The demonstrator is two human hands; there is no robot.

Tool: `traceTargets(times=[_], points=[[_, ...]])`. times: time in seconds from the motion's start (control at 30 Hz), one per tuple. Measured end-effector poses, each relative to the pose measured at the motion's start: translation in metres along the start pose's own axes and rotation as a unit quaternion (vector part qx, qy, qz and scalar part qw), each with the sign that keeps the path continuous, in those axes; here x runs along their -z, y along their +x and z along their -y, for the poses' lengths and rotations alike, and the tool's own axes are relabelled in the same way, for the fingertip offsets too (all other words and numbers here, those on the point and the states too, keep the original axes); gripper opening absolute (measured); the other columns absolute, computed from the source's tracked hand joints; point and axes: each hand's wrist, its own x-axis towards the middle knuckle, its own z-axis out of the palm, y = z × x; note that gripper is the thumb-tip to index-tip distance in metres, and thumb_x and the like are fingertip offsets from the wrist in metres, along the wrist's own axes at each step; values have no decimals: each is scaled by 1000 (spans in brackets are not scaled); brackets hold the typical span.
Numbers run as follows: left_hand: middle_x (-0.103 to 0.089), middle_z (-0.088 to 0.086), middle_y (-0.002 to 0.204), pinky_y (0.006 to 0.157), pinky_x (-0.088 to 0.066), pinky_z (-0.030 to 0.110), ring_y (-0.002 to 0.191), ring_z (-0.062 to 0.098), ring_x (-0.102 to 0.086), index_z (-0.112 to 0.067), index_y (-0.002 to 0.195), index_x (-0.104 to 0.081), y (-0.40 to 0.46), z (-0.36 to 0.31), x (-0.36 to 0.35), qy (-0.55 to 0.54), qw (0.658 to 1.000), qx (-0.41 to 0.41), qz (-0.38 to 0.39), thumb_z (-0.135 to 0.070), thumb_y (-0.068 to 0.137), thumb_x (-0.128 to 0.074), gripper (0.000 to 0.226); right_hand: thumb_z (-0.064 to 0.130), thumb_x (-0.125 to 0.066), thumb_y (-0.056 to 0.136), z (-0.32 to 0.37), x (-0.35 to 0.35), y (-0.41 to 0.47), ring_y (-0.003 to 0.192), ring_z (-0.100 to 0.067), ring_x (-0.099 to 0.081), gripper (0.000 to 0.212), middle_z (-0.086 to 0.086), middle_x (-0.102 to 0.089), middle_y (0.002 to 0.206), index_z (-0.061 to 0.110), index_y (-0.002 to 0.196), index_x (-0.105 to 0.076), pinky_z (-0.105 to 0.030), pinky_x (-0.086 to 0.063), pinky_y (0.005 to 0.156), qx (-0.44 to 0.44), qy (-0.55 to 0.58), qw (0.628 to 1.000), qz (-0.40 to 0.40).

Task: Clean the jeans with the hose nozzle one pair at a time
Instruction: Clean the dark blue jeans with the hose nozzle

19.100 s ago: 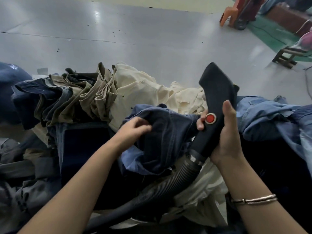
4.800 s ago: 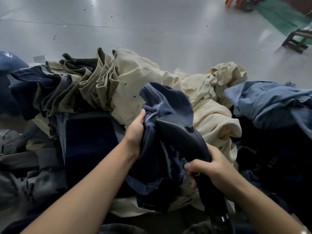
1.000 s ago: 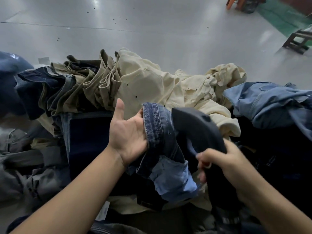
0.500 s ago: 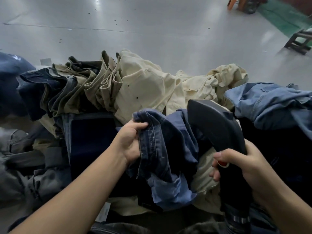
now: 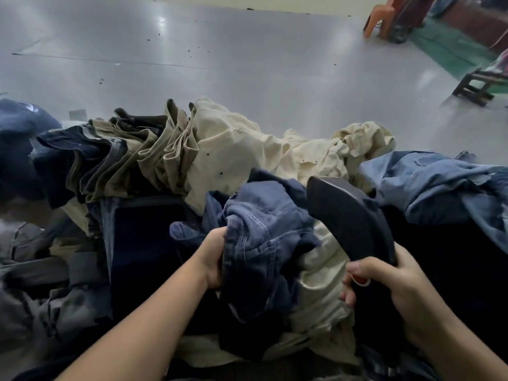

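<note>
1. Denim up front: the left hand [image 5: 213,259] has its fingers curled into a bunched pair of dark blue jeans [image 5: 264,243], gripping the fabric at its left edge and holding it up over the heap.
2. Right beside it, the right hand [image 5: 390,292] is clamped round the handle of the black, wedge-shaped plastic hose nozzle [image 5: 349,218], with a red button [image 5: 362,280] peeking out under the fingers; the nozzle's flat mouth points up and to the left, just beside the jeans, though contact can't be made out.
3. Under both hands lies crumpled cream fabric [image 5: 319,292], and to the left a dark navy folded piece [image 5: 143,243] and grey trousers [image 5: 41,270].
4. Further back: a stack of folded khaki and dark denim trousers [image 5: 123,155] on the left, a rumpled pile of cream garments [image 5: 261,149] in the middle, light blue denim garments [image 5: 428,182] on the right.
5. Beyond the heap, the shiny grey floor [image 5: 220,50], a small wooden stool [image 5: 478,86] at the right, and an orange plastic chair [image 5: 378,19] far off by a green mat [image 5: 450,48].
</note>
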Motion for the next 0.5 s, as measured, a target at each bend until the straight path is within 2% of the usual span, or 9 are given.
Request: traceTargets(times=[0.13, 0.23, 0.3, 0.37, 0.5], points=[[-72, 19, 96, 66, -58, 34, 86, 30, -71, -4, 83, -78, 4, 3, 4, -7, 998, -53, -21, -25, 90, -44, 40, 7, -67, 55, -7, -7, -2, 41, -34, -54, 11, -20, -53, 51, 7, 64, -61, -36, -49, 44, -25, -6, 999, 44], [-68, 22, 110, 74, -58, 40, 99, 35, -68, -1, 97, -75, 2, -4, 0, -70, 992, -101, 16, -26, 86, -42, 44, 16, -73, 45, -8, -14, -5, 41, -32, -55, 17, -15, -56, 53, 23, 60, -68, -33, -48, 42, -37, -5, 996, 83], [-66, 22, 116, 81, -56, 42, 106, 35, -65, 2, 107, -70, -6, -10, -5, -94, 985, -122, 71, -29, 84, -42, 48, 18, -74, 43, -9, -17, -6, 41, -31, -55, 25, -16, -57, 53, 17, 67, -66, -31, -46, 41, -42, -13, 994, 103], [-62, 23, 123, 87, -54, 43, 112, 35, -62, 5, 116, -65, -12, -14, -9, -102, 979, -135, 112, -31, 86, -40, 52, 8, -73, 50, -11, -20, -6, 40, -30, -54, 33, -18, -56, 53, 4, 79, -58, -29, -45, 40, -50, -24, 991, 119], [-66, 21, 115, 84, -56, 40, 105, 31, -66, 5, 111, -68, -17, -11, -14, -101, 977, -123, 142, -30, 88, -34, 53, 5, -66, 58, -14, -31, -4, 41, -29, -54, 28, -15, -57, 54, 5, 85, -57, -28, -45, 41, -66, -49, 985, 150]])
